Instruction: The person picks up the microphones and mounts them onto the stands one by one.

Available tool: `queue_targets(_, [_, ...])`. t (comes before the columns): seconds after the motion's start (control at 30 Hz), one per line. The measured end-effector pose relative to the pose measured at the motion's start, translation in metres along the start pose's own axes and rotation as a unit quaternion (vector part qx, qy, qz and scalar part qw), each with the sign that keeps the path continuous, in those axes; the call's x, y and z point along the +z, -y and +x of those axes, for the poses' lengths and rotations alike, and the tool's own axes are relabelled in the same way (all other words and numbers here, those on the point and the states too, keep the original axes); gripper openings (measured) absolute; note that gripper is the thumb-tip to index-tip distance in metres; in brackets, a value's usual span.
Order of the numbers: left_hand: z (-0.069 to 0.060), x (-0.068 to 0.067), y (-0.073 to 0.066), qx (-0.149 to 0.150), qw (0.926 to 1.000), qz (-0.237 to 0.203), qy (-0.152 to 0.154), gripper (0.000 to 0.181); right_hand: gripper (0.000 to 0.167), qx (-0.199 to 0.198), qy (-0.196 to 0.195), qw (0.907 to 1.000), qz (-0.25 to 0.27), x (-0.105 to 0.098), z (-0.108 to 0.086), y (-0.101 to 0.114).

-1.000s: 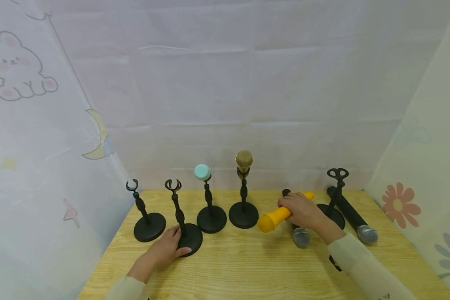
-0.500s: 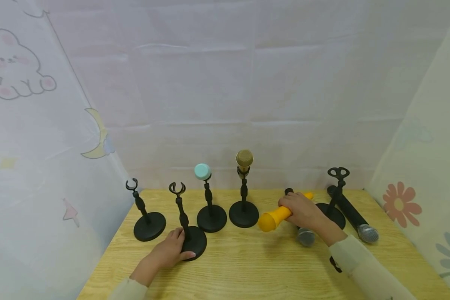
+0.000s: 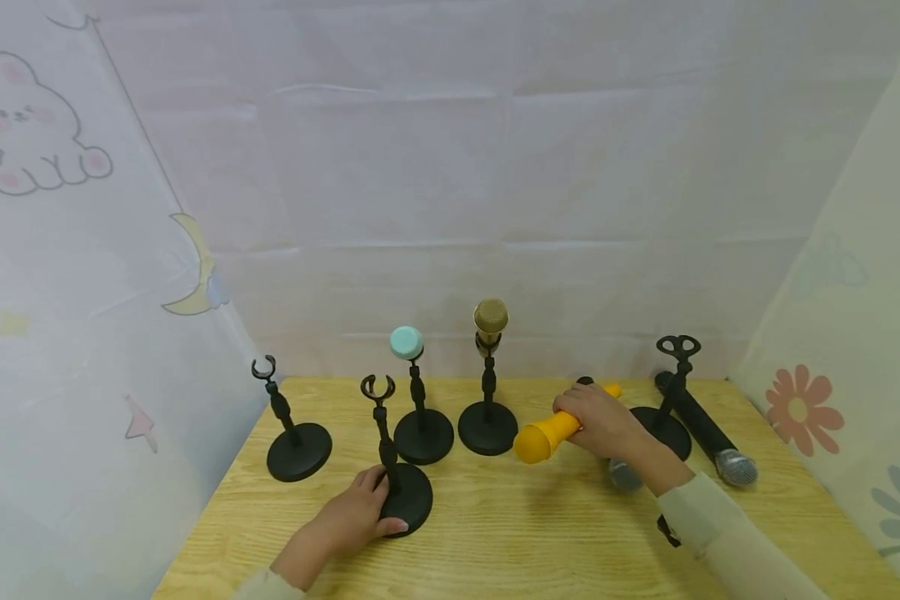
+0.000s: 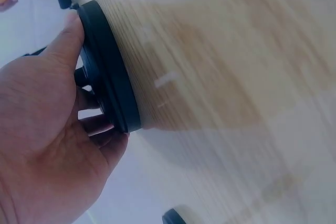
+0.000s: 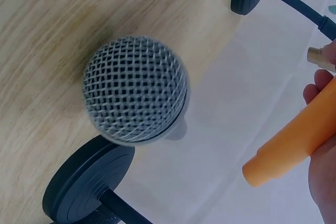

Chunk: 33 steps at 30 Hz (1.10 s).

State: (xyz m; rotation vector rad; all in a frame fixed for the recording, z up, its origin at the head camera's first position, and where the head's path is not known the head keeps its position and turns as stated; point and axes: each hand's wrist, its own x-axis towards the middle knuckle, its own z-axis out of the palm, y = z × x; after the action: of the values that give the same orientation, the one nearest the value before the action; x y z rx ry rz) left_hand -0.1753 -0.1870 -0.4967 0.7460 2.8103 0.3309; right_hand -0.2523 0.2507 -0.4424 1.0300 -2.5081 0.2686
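My left hand [image 3: 352, 512] grips the round base of a black microphone stand [image 3: 408, 498], whose forked clip holds nothing. In the left wrist view, thumb and fingers span that base [image 4: 107, 66] at its edges. An orange microphone [image 3: 543, 437] is held in my right hand [image 3: 600, 417], its head pointing left and towards me. The right wrist view shows the tail of this orange microphone [image 5: 281, 150] poking out of the grip. Under the right hand is a black microphone with a silver mesh head [image 5: 135, 90], largely hidden by the hand and forearm in the head view.
Stands with a mint-topped microphone [image 3: 407, 342] and a gold microphone [image 3: 491, 318] are at the back. A bare stand [image 3: 298, 450] is at left, another stand [image 3: 662, 429] at right beside a black microphone [image 3: 708, 433]. A small black object [image 3: 667, 530] lies near the right sleeve.
My left hand has moved the black stand right and towards me. The black microphone under my right hand has shifted right. The orange microphone has stayed nearly in place, still in my right hand.
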Motion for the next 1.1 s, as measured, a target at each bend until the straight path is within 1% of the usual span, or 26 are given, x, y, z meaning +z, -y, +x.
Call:
queue_targets(0.17, [0.000, 0.001, -0.009, 0.004, 0.9999, 0.008, 0.006, 0.087, 0.039, 0.005, -0.005, 0.9999, 0.008, -0.001, -0.001, 0.002])
queue_targets(0.27, [0.000, 0.002, -0.014, 0.003, 0.9999, 0.003, 0.012, 0.087, 0.038, 0.005, -0.013, 0.9998, 0.012, -0.002, -0.001, 0.003])
queue_targets(0.43, [0.003, 0.006, -0.021, 0.009, 0.9998, 0.014, 0.012, 0.088, 0.038, 0.002, -0.036, 0.9990, 0.027, -0.002, 0.000, 0.004])
queue_targets(0.6, [0.007, 0.011, -0.033, 0.008, 0.9993, 0.036, 0.011, 0.087, 0.041, -0.012, -0.062, 0.9971, 0.043, -0.006, 0.002, 0.008])
queue_targets(0.7, [0.008, 0.012, -0.040, 0.017, 0.9983, 0.055, 0.009, 0.086, 0.042, -0.017, -0.069, 0.9963, 0.047, -0.008, 0.004, 0.011])
queue_targets(0.8, [0.007, 0.011, -0.047, 0.024, 0.9974, 0.068, 0.009, 0.086, 0.042, -0.022, -0.077, 0.9955, 0.050, -0.010, 0.005, 0.014])
queue_targets(0.9, [0.007, 0.011, -0.051, 0.027, 0.9970, 0.072, 0.007, 0.085, 0.042, -0.028, -0.087, 0.9946, 0.050, -0.012, 0.006, 0.016])
queue_targets(1.1, [0.009, 0.017, -0.052, 0.028, 0.9969, 0.074, 0.004, 0.087, 0.045, -0.033, -0.100, 0.9926, 0.060, -0.015, 0.006, 0.019])
